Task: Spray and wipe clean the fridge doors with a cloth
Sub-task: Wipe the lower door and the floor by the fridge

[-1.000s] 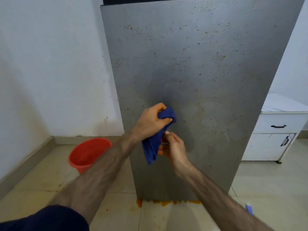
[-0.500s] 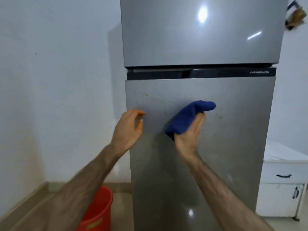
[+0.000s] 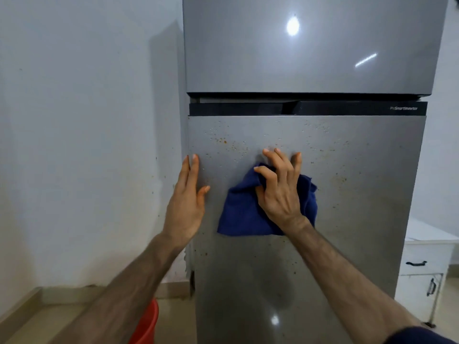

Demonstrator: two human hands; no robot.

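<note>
Lower fridge door [image 3: 347,194], centre of frame, speckled with orange-brown spots. The right hand [image 3: 280,192] presses a blue cloth [image 3: 238,214] flat against it, fingers [image 3: 272,157] spread, the thumb pinching 1 fold. The left hand [image 3: 186,202], open and holding nothing, steadies the door's left edge. Judged best practice: firm overlapping strokes worked upward into the soiled band below the dark strip [image 3: 308,108]; the upper door [image 3: 310,45] appears clean.
</note>
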